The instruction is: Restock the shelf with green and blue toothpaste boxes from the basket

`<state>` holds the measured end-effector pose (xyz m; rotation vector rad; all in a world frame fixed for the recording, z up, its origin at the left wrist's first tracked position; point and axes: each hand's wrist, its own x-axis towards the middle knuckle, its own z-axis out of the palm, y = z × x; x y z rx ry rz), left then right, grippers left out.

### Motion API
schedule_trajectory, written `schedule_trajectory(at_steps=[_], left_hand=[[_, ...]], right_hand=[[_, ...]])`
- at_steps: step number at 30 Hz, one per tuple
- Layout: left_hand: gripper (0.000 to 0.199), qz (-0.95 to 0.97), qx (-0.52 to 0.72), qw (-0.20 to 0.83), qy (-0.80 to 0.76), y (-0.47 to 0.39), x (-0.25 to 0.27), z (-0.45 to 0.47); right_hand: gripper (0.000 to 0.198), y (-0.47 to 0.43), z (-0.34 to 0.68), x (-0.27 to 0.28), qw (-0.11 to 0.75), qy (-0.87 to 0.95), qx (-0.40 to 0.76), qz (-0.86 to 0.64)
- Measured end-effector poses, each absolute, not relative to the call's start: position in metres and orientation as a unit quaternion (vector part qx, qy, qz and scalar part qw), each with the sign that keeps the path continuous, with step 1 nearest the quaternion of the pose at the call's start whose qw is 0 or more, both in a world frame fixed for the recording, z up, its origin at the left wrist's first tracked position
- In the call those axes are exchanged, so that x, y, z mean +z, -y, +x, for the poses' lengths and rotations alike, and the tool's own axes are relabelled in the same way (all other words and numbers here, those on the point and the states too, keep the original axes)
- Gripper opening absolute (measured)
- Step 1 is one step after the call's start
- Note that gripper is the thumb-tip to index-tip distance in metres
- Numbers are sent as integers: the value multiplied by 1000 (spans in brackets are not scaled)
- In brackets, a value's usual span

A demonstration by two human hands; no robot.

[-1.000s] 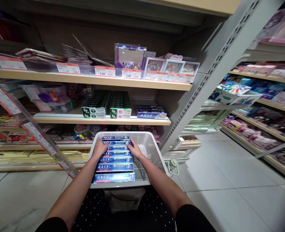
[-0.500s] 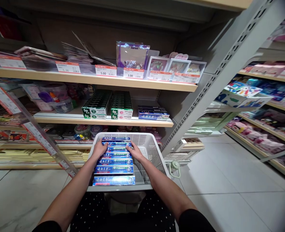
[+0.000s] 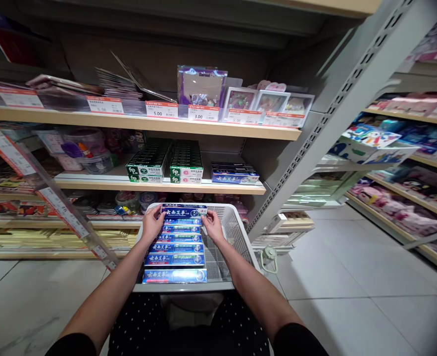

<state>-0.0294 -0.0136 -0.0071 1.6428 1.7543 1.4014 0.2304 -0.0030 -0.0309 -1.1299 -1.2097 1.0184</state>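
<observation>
My left hand point(image 3: 153, 223) and my right hand point(image 3: 213, 225) grip the two ends of a blue toothpaste box point(image 3: 183, 212), raised at the far end of a row. The fingers of both hands are closed on it. Below it, several more blue toothpaste boxes point(image 3: 175, 248) stand in a column along the left part of a light grey plastic basket point(image 3: 245, 247). The basket's right part shows its bare mesh floor. It rests by my knees, in front of the shelf.
Ahead, a shelf point(image 3: 188, 188) bears green-and-white boxes point(image 3: 149, 165) in two stacks and a small stack of blue boxes point(image 3: 235, 173) at its right end. Another shelf board point(image 3: 147, 118) with price tags juts out above. A slotted metal post point(image 3: 337, 113) rises at right.
Both hands have lifted the farthest toothpaste box up from the row; its broad front now shows above the others. The basket has stayed in place.
</observation>
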Motion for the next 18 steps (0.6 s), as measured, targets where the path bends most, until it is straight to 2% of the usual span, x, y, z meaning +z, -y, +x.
schedule_trajectory(at_steps=[6, 10, 14, 18], left_hand=[[42, 581, 529, 239, -570, 20, 2, -15], [42, 574, 530, 285, -555, 24, 4, -10], [44, 561, 532, 343, -533, 24, 17, 5], [44, 584, 542, 357, -488, 16, 48, 42]], right_hand=[[41, 2, 238, -30, 599, 480, 388, -511], [50, 3, 240, -23, 572, 472, 360, -566], [56, 6, 251, -1, 586, 482, 305, -576], [69, 10, 286, 33, 586, 482, 248, -602]])
